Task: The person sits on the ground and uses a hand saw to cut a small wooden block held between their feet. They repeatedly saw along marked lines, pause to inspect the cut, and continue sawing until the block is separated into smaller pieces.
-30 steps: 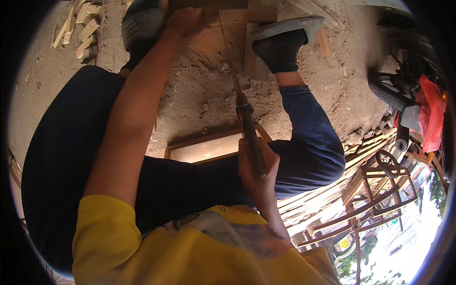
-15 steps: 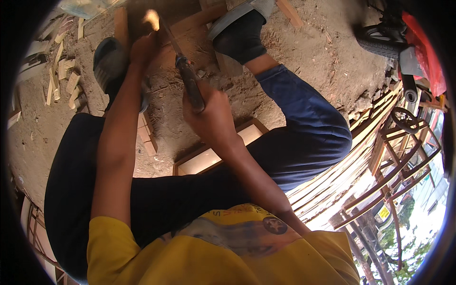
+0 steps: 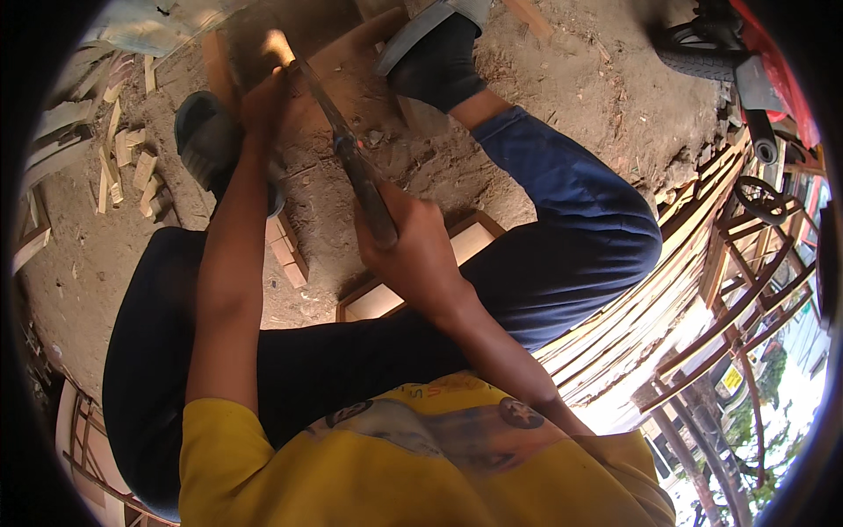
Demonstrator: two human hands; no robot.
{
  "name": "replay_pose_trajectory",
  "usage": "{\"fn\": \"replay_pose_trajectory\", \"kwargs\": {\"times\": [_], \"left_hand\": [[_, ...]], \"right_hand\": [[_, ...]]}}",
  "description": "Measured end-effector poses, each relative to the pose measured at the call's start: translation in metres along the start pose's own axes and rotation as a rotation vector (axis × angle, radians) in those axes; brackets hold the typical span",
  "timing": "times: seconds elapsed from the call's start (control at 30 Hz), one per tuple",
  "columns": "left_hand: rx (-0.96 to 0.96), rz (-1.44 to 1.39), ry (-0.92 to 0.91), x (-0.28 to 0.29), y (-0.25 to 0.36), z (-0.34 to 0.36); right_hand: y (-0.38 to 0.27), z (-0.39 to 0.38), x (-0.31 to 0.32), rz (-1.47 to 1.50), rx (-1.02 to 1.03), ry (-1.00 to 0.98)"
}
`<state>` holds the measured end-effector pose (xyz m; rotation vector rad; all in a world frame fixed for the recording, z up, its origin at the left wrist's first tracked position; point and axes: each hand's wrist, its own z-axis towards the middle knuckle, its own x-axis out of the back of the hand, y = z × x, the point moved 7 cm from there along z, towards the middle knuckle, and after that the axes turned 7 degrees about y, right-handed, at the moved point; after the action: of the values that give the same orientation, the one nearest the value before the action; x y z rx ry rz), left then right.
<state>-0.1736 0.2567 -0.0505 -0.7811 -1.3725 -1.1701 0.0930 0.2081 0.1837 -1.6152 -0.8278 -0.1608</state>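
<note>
1. A shallow wooden box (image 3: pixel 379 300) lies on the dirt ground (image 3: pixel 562 132), partly hidden by the person's right hand (image 3: pixel 408 237) and thigh. Its frame shows at 3 o'clock and at 7 o'clock from that hand. Inside is a pale, flat surface; the covered part cannot be made out.
2. A red plastic bag or sheet (image 3: pixel 781 57) hangs at 2 o'clock from the middle of the view, beside a black tyre (image 3: pixel 702 63). What it may hold cannot be told.
3. The saw (image 3: pixel 338 132) points away from the right grip toward 11 o'clock, its narrow blade reaching up beside the left hand (image 3: pixel 266 101). The dark handle lies within the right grip, its butt end showing near the wrist side.
4. The right grip is closed around the handle, fingers curled beneath it and mostly out of sight.
5. The left hand is between 10 and 11 o'clock from the right one, near the blade's far end and a brown board (image 3: pixel 356 39). Its fingers are shaded and blurred, so how far they close, and on what, cannot be told.
6. Around the hands, a sandalled foot (image 3: pixel 206 145) rests at 10 o'clock and another (image 3: pixel 430 39) at 12. Pale wood offcuts (image 3: pixel 145 169) lie farther out toward 10, and stacked strips (image 3: pixel 615 334) at about 4.
</note>
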Motion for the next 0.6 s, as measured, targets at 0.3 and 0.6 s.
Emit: {"fn": "replay_pose_trajectory", "kwargs": {"times": [0.3, 0.6], "left_hand": [[-0.055, 0.018, 0.111, 0.014, 0.017, 0.005], [-0.02, 0.062, 0.086, 0.006, 0.004, 0.003]], "right_hand": [[0.002, 0.023, -0.005, -0.021, 0.07, 0.042], [0.011, -0.018, 0.018, 0.04, -0.019, -0.016]]}}
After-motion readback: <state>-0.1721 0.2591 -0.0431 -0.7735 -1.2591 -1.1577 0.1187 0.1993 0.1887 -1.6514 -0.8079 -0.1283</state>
